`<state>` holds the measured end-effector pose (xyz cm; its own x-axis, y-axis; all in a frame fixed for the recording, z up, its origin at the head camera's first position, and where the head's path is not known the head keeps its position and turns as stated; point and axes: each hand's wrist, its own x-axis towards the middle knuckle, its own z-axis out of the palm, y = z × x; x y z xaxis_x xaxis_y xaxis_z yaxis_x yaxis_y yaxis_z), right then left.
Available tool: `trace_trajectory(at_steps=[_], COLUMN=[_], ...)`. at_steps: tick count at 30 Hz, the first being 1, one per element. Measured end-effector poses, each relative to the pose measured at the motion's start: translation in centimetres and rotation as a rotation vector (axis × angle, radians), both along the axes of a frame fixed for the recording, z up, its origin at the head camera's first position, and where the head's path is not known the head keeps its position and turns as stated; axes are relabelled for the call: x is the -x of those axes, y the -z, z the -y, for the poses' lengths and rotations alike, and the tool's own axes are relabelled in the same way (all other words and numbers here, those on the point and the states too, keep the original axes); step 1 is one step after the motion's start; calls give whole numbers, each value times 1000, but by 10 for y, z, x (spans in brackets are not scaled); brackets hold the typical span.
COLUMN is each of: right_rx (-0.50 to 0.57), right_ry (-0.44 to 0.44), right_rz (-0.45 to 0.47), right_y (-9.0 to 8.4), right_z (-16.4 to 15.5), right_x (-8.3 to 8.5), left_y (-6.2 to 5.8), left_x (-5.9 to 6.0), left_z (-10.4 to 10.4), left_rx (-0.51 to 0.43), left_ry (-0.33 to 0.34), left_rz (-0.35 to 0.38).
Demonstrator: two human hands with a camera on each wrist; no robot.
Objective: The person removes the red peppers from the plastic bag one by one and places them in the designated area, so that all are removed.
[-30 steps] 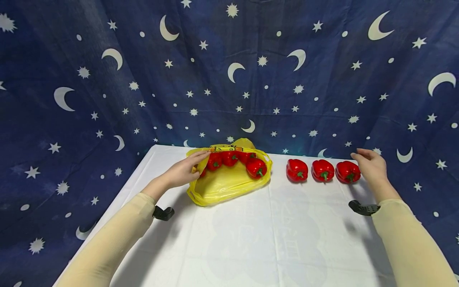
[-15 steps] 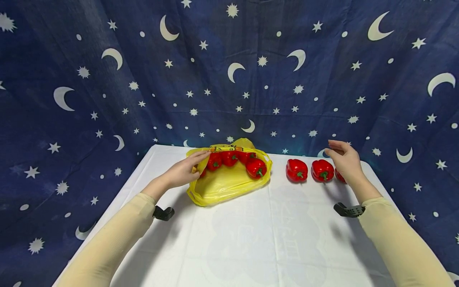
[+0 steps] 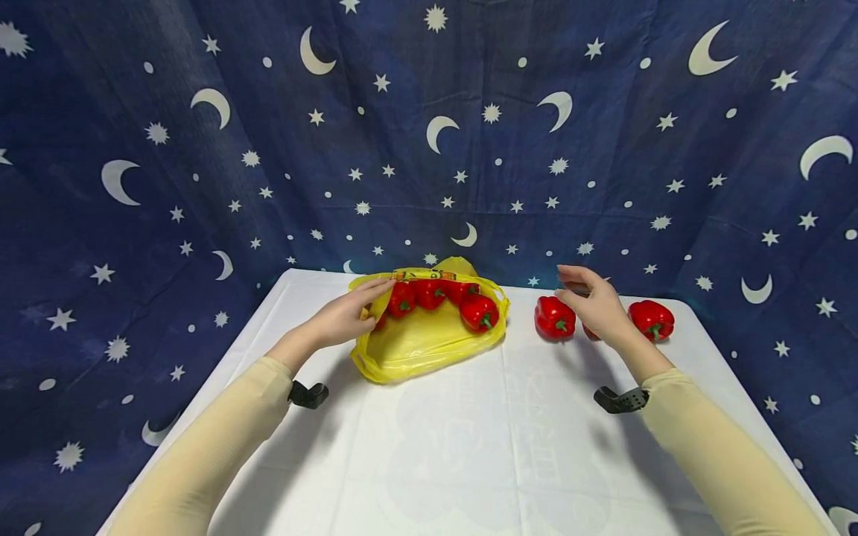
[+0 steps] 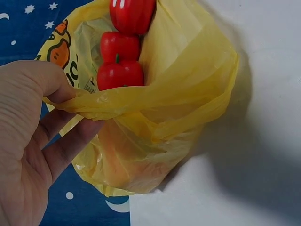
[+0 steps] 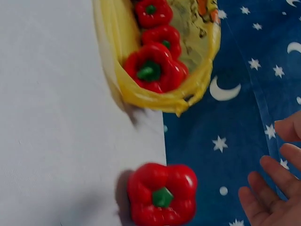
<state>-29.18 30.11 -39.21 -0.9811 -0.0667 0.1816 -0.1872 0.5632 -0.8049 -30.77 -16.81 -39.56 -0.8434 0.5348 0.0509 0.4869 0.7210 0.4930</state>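
A yellow plastic bag lies open at the back of the white table, with several red bell peppers inside. My left hand pinches the bag's left rim between thumb and fingers and holds the mouth open; the peppers show inside it. Three more red peppers stand in a row right of the bag: the left pepper, a middle one mostly hidden behind my hand, and the right pepper. My right hand hovers open over the middle one, holding nothing. The right wrist view shows the left pepper and spread fingers.
A dark blue cloth with moons and stars hangs behind the table and drapes past its sides. The table's back edge runs just behind the peppers. White tabletop stretches in front of the bag and the peppers.
My right hand has moved left along the row, from beside the rightmost pepper to over the middle one. The left hand and the bag have stayed put.
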Motion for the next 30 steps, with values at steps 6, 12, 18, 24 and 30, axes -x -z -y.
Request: trace_trajectory(at_steps=[6, 12, 18, 24, 30], right_rx=[-15, -18, -16, -6, -29], right_ry=[-76, -123, -171, -204, -231], right_rz=[43, 56, 57, 64, 75], right_y=[8, 17, 26, 34, 35], right_z=[19, 34, 47, 66, 85], right_x=[3, 6, 7, 8, 11], left_y=[-4, -6, -4, -3, -4], left_x=[1, 1, 2, 1, 1], left_z=[-3, -4, -6, -7, -10], left_rx=[-5, -11, -21, -24, -26], left_ry=[4, 0, -11, -16, -14], left_rz=[-22, -29, -27, -23, -13])
